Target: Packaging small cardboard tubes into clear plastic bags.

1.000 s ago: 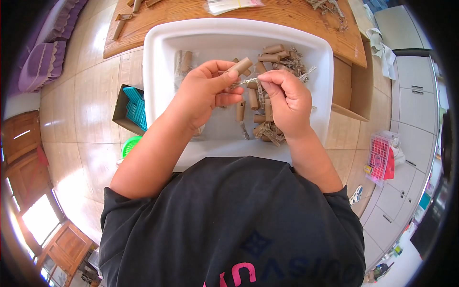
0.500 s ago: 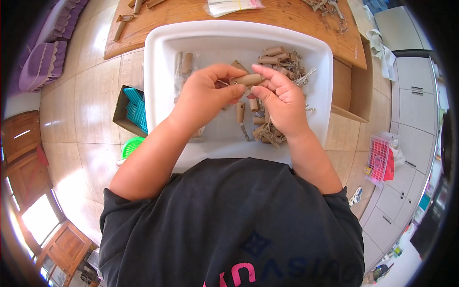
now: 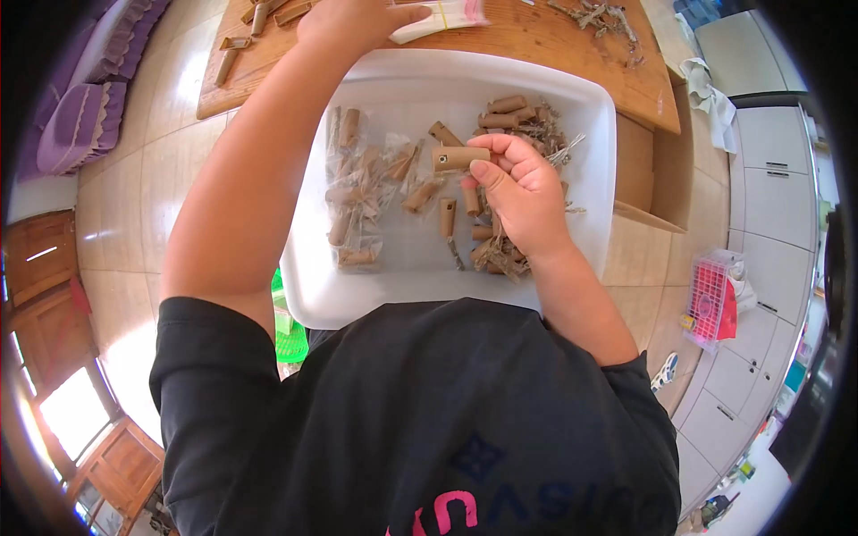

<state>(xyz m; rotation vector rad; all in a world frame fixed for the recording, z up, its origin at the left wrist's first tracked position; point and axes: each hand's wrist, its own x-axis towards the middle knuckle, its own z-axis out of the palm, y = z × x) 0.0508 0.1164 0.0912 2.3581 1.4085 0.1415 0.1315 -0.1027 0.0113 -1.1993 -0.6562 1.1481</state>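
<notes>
Head view: wooden table [image 3: 536,45] on tiled floor [image 3: 134,214], right hand [image 3: 523,192] gripping brown tube [image 3: 460,158].

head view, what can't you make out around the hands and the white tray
- Left hand: cut off by the top edge, fingertips lie on the clear bags, grip unclear.
- White tray: near rim hidden by the black shirt.
- Brown tube in the right hand: its far end is covered by fingers.

home: tiled floor [image 3: 116,232], purple sofa [image 3: 76,125], cabinets [image 3: 773,179]
</notes>
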